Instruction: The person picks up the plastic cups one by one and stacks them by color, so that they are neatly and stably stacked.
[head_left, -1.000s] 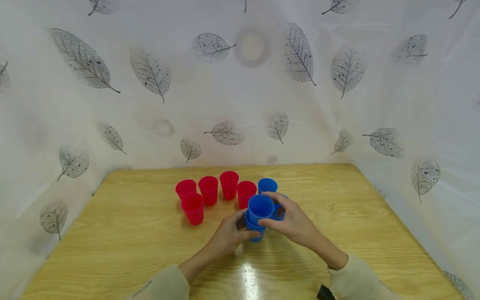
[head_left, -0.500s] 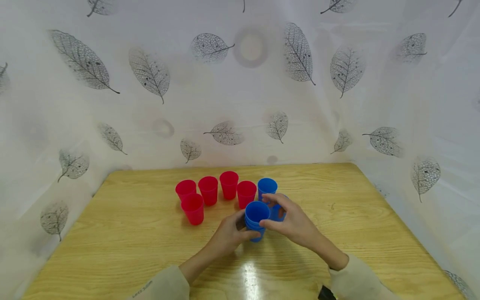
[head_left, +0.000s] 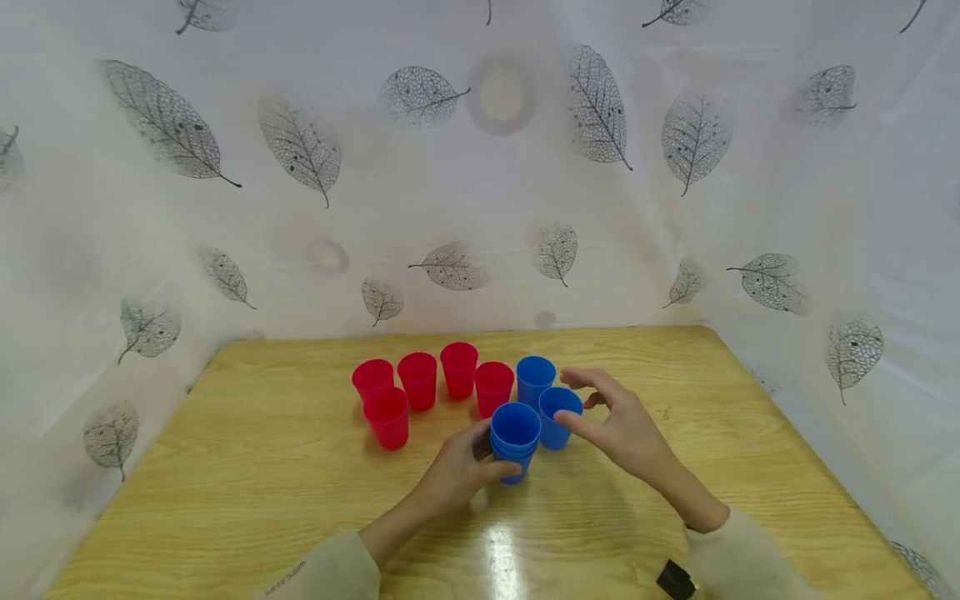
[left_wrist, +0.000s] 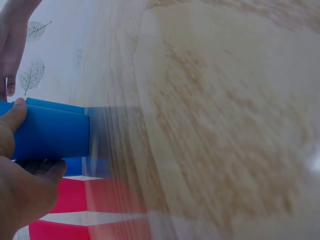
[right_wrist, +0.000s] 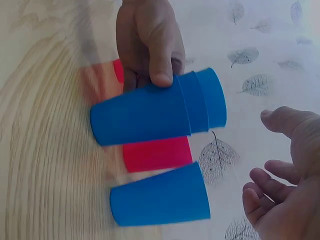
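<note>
My left hand (head_left: 453,471) grips a stack of nested blue cups (head_left: 517,454) near the middle of the table, mouths upward. Three rims show on that stack (right_wrist: 155,112) in the right wrist view, where the left thumb presses its side. Just right of the stack stands a single blue cup (head_left: 555,433). My right hand (head_left: 630,429) is raised beside this cup with fingers spread and nothing in them. In the right wrist view, a gap shows between the right hand (right_wrist: 290,175) and the single cup (right_wrist: 162,197). Another blue cup (head_left: 534,375) stands behind.
Several upright red cups stand left of and behind the stack, the nearest red cup (head_left: 386,421) at the front left. The wooden table (head_left: 247,467) meets a leaf-patterned curtain (head_left: 465,200) at the back. A black object (head_left: 676,580) is by the right sleeve.
The top blue cup, in my right hand a second ago, has sunk down into the stack. My right hand has let go and moved right, toward the single blue cup. The left hand stays put.
</note>
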